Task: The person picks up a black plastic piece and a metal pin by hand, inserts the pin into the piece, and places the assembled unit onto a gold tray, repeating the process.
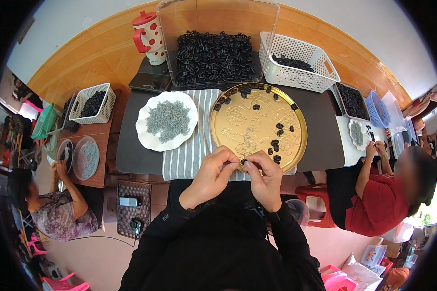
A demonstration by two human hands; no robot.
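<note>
My left hand (211, 175) and my right hand (265, 178) meet over the near rim of a round gold tray (218, 132). Both are closed, with thumbs and forefingers pinched. Between the fingertips sits a small black plastic piece (243, 161); whatever else the left fingers pinch is hidden. Several like it lie loose on the tray, among them a cluster of black pieces (275, 143) near my right fingers. Tiny grey bits (249, 135) are scattered mid-tray. Left of the tray, a white scalloped plate (143, 127) bears a heap of thin, small grey pieces (168, 121).
Behind the tray stand a clear bin (167, 29) of black pieces and a white perforated basket (306, 80). A red-spotted tumbler (153, 41) and a dark phone (150, 82) are at the back left. A striped cloth (179, 162) lies underneath. Co-workers sit left (60, 213) and right (378, 203).
</note>
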